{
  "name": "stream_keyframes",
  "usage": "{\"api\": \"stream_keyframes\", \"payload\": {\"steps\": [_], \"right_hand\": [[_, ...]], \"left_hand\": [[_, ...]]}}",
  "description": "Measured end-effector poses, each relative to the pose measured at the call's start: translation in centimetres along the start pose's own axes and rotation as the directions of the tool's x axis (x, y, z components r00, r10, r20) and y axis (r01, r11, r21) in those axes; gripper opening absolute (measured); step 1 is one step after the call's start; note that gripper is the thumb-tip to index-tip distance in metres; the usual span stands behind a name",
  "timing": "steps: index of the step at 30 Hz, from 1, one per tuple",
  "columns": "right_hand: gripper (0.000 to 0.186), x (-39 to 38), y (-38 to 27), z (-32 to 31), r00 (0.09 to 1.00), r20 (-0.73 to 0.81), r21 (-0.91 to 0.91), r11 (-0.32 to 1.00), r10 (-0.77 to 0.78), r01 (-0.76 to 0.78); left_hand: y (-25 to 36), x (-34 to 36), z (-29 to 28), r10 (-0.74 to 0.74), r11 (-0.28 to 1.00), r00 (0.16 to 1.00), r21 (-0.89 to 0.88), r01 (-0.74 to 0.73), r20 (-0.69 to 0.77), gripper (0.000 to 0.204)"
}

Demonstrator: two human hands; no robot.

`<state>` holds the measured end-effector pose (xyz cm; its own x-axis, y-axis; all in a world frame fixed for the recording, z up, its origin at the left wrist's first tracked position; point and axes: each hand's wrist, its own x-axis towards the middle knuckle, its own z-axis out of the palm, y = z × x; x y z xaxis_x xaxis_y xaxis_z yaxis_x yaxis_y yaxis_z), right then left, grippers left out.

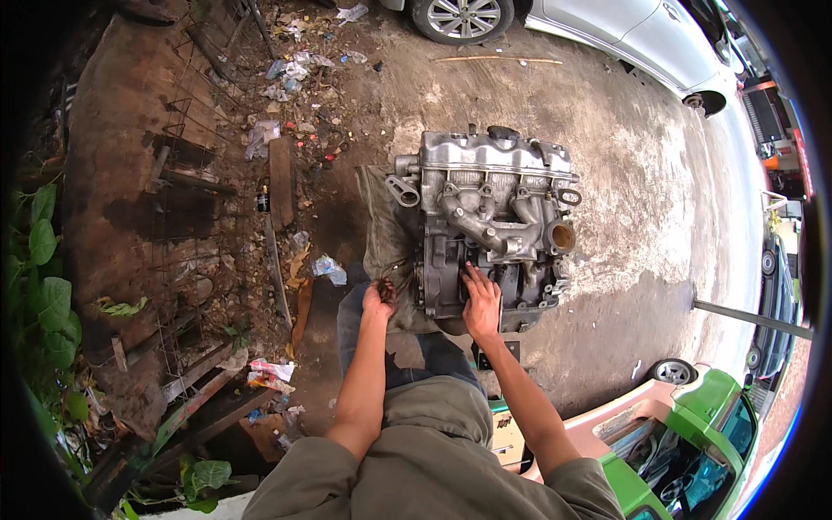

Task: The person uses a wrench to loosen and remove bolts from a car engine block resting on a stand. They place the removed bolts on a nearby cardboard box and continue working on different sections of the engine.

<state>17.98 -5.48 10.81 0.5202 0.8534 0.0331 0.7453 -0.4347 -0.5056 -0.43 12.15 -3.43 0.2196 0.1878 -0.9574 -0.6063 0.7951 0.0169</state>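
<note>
A car engine stands on a cloth before me, with a silver valve cover on its far side. Curved manifold pipes run across the side toward me, ending at a round flange. My right hand rests with fingers stretched against the dark engine block, below the manifold. Just left of the block, my left hand is held with its fingers curled in and darkened by grease. Whatever those fingers hold, if anything, I cannot make out.
A grey-green cloth lies under the engine's left side. Litter, a wooden plank and rusty wire mesh spread along the left. A silver car stands at the far side; a green vehicle is at the near right.
</note>
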Motion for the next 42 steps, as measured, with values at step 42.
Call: {"api": "stream_keyframes", "payload": {"steps": [42], "right_hand": [[0.055,-0.2,0.1,0.1,1.000,0.005,-0.030,1.000,0.010,-0.010]], "left_hand": [[-1.2,-12.4,9.2,0.165,-0.411,0.652,0.652,-0.637,0.740,0.022]]}}
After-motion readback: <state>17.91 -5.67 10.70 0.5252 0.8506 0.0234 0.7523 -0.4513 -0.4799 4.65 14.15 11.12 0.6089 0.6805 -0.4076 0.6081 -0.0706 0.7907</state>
